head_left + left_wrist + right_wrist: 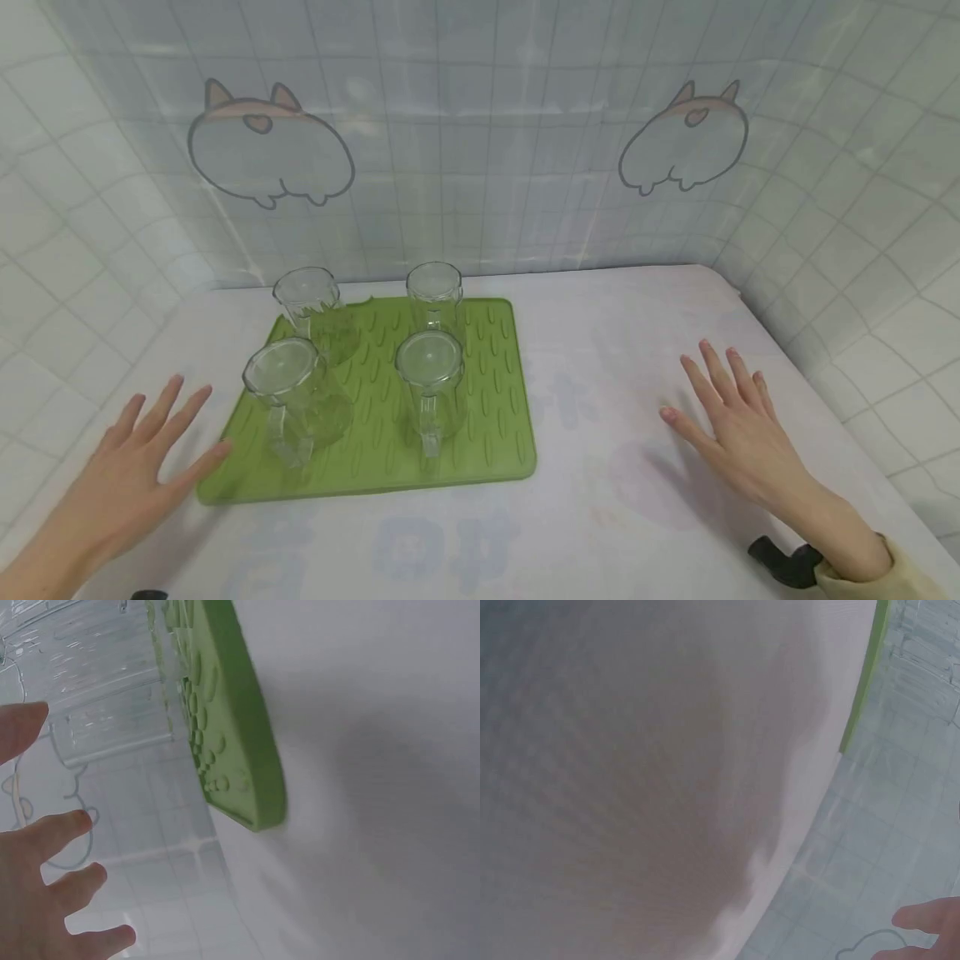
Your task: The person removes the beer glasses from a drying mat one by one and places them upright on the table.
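Several clear glass mugs stand in two rows on a green ribbed mat (pixel 487 450). The front-left mug (pixel 300 400) and front-right mug (pixel 430 383) show their handles toward me and look upside down. Behind them are the back-left mug (pixel 307 296) and back-right mug (pixel 435 292). My left hand (pixel 123 483) hovers with spread fingers beside the mat's left edge, its thumb nearest the front-left mug. Well to the right of the mat, my right hand (pixel 738 442) is held over the white tabletop with fingers spread. Neither hand holds anything.
The white tablecloth (pixel 600 533) has faint printed patterns. Gridded curtains enclose the back and both sides, and the back curtain (pixel 480 167) carries two cartoon animal drawings. A black strap (pixel 783 562) sits at my right wrist.
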Demonstrator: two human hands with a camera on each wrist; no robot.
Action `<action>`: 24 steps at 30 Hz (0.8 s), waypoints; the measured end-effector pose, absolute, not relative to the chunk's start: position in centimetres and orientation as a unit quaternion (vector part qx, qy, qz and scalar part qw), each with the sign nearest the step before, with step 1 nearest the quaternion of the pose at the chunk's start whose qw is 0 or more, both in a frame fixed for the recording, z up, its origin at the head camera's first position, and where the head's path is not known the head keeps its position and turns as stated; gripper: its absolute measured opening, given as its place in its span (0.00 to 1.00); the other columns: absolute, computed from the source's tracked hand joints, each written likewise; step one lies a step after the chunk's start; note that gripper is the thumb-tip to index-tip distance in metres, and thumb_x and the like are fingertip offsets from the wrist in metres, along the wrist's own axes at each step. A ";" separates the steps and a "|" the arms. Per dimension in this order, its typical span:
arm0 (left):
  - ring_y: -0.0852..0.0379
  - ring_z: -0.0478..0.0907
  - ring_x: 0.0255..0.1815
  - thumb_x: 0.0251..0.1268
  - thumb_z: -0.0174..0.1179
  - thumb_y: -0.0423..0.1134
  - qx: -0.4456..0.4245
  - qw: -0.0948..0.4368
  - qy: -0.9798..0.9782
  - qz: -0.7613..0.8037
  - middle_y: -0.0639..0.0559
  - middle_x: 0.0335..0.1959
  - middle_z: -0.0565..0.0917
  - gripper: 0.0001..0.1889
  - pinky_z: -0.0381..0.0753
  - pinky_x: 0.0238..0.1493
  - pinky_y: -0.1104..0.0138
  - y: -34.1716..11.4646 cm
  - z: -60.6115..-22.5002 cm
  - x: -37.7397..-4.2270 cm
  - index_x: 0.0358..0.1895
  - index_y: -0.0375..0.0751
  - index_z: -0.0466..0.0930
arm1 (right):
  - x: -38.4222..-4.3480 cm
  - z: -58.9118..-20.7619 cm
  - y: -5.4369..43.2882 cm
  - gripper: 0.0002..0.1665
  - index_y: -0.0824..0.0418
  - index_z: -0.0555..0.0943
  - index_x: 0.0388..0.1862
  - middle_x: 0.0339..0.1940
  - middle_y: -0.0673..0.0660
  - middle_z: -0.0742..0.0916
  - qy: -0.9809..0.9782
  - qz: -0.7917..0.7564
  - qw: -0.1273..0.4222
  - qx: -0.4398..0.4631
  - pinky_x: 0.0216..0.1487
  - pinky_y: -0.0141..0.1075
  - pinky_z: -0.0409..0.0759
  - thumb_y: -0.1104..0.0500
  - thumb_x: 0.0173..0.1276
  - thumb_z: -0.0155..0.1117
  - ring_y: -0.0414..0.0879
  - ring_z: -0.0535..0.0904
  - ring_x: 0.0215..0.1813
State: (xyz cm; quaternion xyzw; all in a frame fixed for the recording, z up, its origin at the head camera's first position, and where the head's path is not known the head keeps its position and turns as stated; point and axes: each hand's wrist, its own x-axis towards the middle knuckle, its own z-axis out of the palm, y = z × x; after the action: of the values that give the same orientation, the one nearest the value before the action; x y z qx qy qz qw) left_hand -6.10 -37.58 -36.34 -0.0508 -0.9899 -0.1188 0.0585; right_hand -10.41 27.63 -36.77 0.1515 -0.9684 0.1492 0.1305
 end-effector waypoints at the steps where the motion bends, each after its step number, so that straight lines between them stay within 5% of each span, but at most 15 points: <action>1: 0.35 0.14 0.76 0.72 0.55 0.57 -0.050 0.058 -0.990 -0.118 0.48 0.81 0.28 0.45 0.08 0.68 0.39 -37.6 -36.3 -6.1 0.82 0.53 0.37 | -10.4 -36.8 27.6 0.46 0.62 0.54 0.81 0.83 0.65 0.50 -0.969 0.149 0.129 0.151 0.78 0.66 0.30 0.41 0.75 0.56 0.63 0.34 0.83; 18: 0.36 0.15 0.77 0.70 0.57 0.58 -0.049 0.048 -0.990 -0.123 0.49 0.82 0.29 0.46 0.10 0.67 0.35 -36.9 -36.2 -5.4 0.82 0.53 0.39 | -10.2 -36.7 27.3 0.48 0.63 0.54 0.81 0.83 0.66 0.48 -0.975 0.130 0.105 0.148 0.76 0.70 0.29 0.38 0.74 0.56 0.63 0.30 0.82; 24: 0.36 0.21 0.80 0.67 0.61 0.58 -0.055 0.050 -0.988 -0.138 0.49 0.83 0.33 0.48 0.30 0.63 0.20 -36.3 -36.0 -6.2 0.82 0.52 0.42 | -10.4 -36.2 26.9 0.48 0.63 0.54 0.80 0.82 0.67 0.50 -0.974 0.136 0.103 0.149 0.78 0.67 0.29 0.38 0.74 0.56 0.63 0.31 0.82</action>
State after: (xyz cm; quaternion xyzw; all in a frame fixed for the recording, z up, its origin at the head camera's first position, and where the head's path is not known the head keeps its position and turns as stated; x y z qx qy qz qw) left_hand -6.20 -36.25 -36.00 -0.0547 -0.9877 -0.1376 0.0502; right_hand -10.40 26.95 -36.19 0.1486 -0.9741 0.1355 0.1034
